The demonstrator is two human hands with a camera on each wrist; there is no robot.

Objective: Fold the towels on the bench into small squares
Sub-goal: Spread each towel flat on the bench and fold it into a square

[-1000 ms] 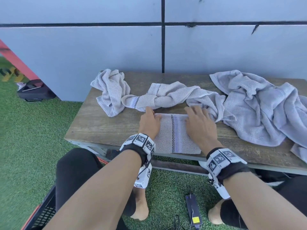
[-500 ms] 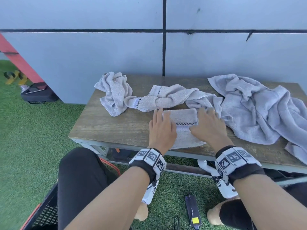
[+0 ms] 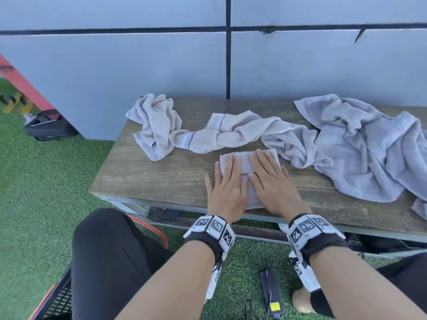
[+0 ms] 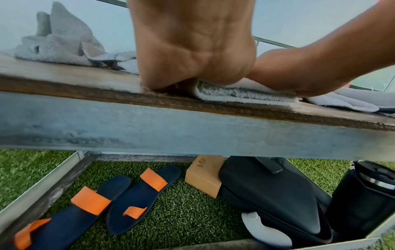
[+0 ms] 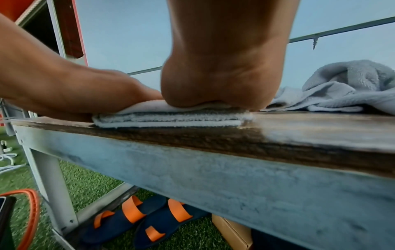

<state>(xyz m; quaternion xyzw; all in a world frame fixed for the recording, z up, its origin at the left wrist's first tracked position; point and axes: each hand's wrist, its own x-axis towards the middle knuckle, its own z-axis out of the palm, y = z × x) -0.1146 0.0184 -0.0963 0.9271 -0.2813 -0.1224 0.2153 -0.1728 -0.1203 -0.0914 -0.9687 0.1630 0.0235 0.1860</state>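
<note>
On the wooden bench (image 3: 147, 179) we see the big loose towel (image 3: 369, 153) at the right, two crumpled towels (image 3: 231, 135) behind, and at the front edge the folded towel (image 3: 246, 162), which our left hand (image 3: 225, 188) and right hand (image 3: 272, 183) press flat with straight, slightly spread fingers.

The towels (image 3: 360, 144) are matt, looped terry cloth; the bench (image 3: 147, 179) top is rough, weathered wood on a dull painted metal frame (image 4: 192, 132).
</note>
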